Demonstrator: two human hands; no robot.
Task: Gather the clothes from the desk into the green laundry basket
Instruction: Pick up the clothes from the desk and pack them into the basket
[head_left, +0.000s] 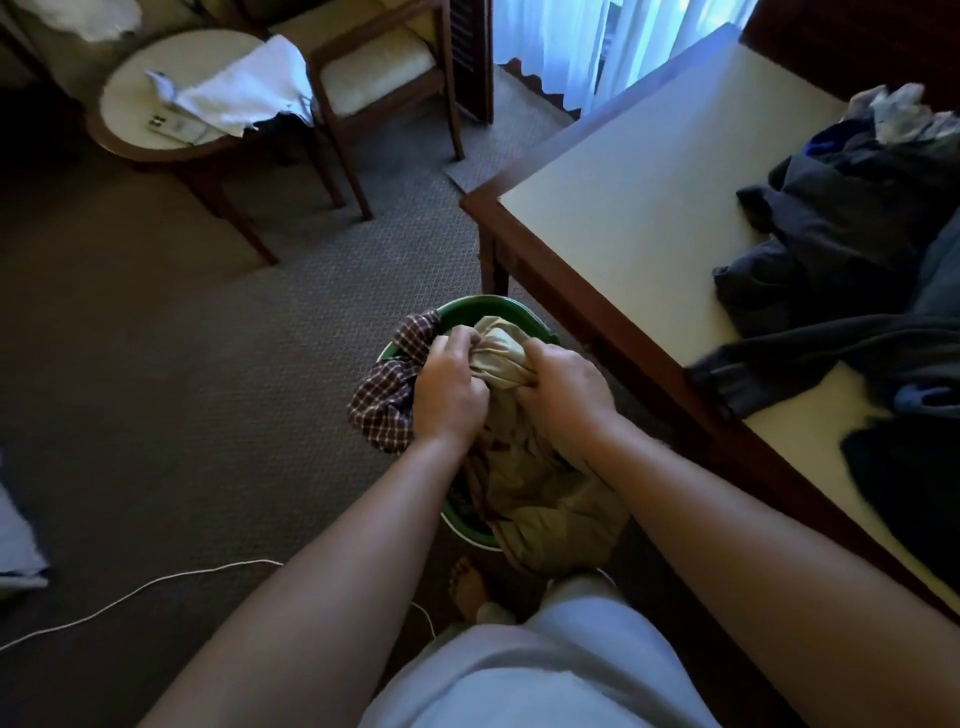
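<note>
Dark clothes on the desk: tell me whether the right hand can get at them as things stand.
Probably not yet: the right hand grips the tan garment over the green basket. Once it lets go, nothing seems to block the way to the dark clothes.

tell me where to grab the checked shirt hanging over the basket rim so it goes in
Take the checked shirt by the bunched fold drooping outside the left rim of the green laundry basket, coming from the left, underneath, then lift it over. That part hangs free on the outer side; the inner part is crowded by the left hand and the khaki garment.
</note>
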